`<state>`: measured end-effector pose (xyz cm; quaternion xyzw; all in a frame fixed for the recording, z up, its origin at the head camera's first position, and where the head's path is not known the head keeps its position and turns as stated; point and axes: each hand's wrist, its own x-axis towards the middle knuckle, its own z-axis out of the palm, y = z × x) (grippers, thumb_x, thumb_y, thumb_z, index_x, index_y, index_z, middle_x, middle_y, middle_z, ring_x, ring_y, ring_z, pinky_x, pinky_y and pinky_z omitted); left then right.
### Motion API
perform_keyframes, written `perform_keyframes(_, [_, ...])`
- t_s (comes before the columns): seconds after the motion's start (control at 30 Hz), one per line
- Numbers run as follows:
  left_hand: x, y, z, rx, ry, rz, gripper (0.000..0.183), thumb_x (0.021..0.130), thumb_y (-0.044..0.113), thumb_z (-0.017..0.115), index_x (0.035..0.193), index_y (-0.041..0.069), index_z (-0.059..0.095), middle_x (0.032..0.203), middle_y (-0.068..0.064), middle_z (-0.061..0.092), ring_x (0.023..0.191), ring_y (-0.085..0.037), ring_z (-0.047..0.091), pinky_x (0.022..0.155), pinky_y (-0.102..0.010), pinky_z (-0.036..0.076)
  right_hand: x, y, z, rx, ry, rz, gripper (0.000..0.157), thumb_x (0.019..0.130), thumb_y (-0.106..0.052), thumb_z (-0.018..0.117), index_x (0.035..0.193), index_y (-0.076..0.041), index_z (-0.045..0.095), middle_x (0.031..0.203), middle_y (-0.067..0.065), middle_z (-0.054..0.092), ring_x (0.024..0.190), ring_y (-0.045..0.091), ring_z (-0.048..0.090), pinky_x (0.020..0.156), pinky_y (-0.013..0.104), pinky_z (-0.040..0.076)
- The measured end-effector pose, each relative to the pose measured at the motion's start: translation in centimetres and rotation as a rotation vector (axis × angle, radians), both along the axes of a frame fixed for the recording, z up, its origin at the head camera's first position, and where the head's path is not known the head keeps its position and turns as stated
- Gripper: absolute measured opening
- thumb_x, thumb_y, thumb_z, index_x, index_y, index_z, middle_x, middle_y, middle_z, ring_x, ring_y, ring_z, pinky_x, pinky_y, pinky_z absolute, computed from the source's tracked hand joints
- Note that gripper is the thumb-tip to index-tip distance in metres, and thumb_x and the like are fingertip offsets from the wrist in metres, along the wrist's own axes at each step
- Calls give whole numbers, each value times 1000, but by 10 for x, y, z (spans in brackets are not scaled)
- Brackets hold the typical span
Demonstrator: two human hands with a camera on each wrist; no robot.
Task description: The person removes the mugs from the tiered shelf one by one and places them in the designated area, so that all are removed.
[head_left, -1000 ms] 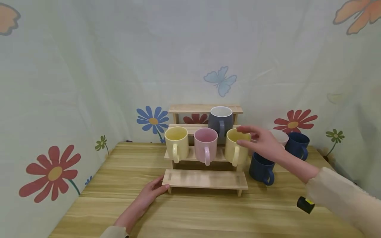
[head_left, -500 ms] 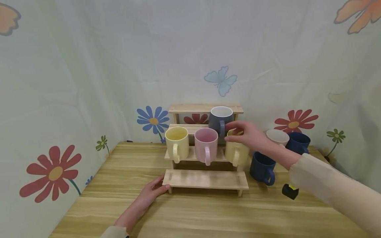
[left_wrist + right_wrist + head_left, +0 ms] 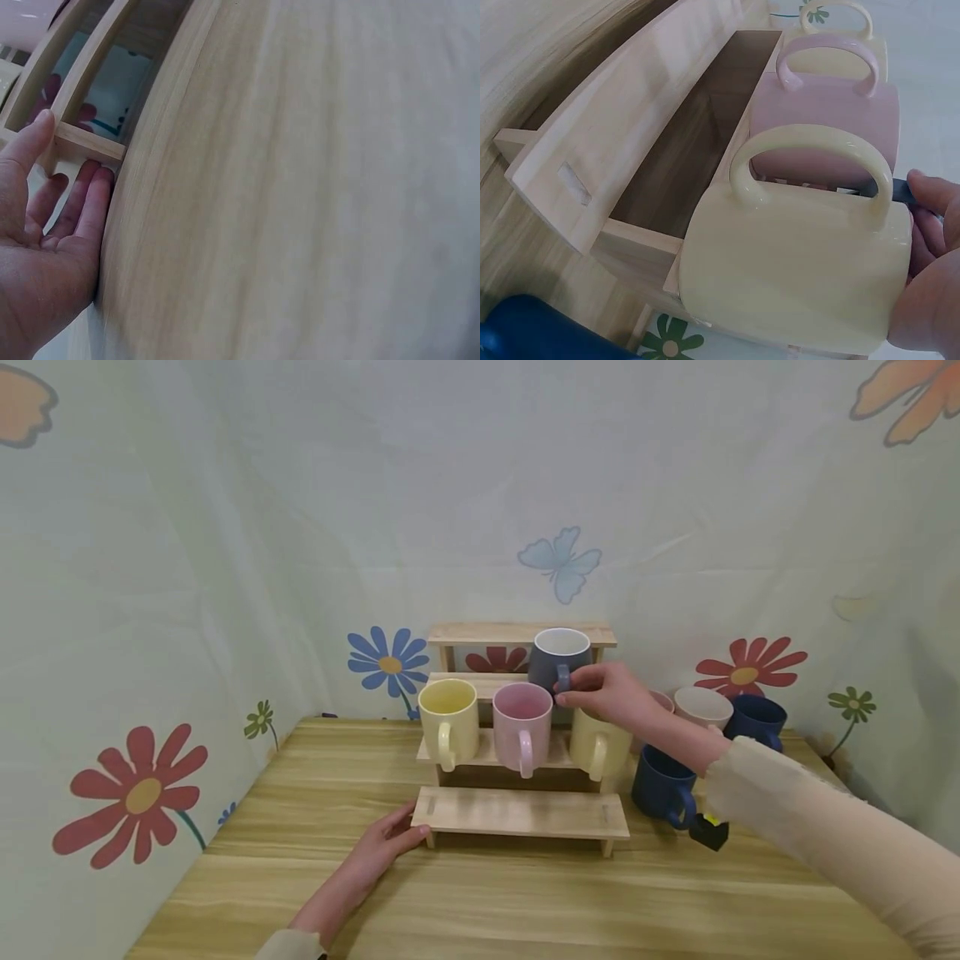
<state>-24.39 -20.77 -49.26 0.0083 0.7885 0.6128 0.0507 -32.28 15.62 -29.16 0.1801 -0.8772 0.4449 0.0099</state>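
A grey-blue mug point(image 3: 546, 670) with a white inside stands on an upper step of the tiered wooden stand point(image 3: 517, 812). My right hand point(image 3: 611, 697) reaches over the right yellow mug point(image 3: 588, 739) and pinches the grey-blue mug's handle between thumb and fingers. Beside that yellow mug are a pink mug point(image 3: 517, 735) and another yellow mug point(image 3: 461, 731), all on the same step with handles forward. At the stand's lower left end, my left hand point(image 3: 378, 850) holds the corner, thumb in front. The left wrist view shows its fingertips against the end piece.
Right of the stand, on the wooden table point(image 3: 465, 902), are a dark blue mug point(image 3: 660, 785), a whitish mug point(image 3: 701, 706), another dark blue mug point(image 3: 753, 722) and a partly hidden pinkish one point(image 3: 662, 700). A flowered cloth point(image 3: 637, 527) hangs behind.
My right hand has moved left from above the right yellow mug to the grey-blue mug's handle and taken hold of it. My left hand stays at the stand's corner.
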Motion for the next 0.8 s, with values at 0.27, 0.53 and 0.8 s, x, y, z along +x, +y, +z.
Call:
perform_keyframes(0.27, [0,1,0,-6,-9,5,71,90,33,72,150,10,42,145,-18,54,135,-30,51,114,-46,39,-2,-2,-2,-5,34,-48,31,88,-21,76,110,0,69,101,13,74,84,9,62,73,16,52])
perform_keyframes(0.53, [2,0,-1,1,2,-4,71,91,33,71,150,8,41,147,-20,52,137,-33,49,117,-50,37,-1,-3,-4,-23,110,-4,30,89,-19,75,107,4,68,96,17,73,77,7,62,68,17,51])
perform_keyframes(0.8, [0,0,-2,11,8,-2,71,90,33,71,150,8,41,148,-19,51,138,-33,47,117,-51,36,0,-3,-3,-70,114,13,26,91,-19,72,105,2,67,95,16,72,77,7,62,69,17,52])
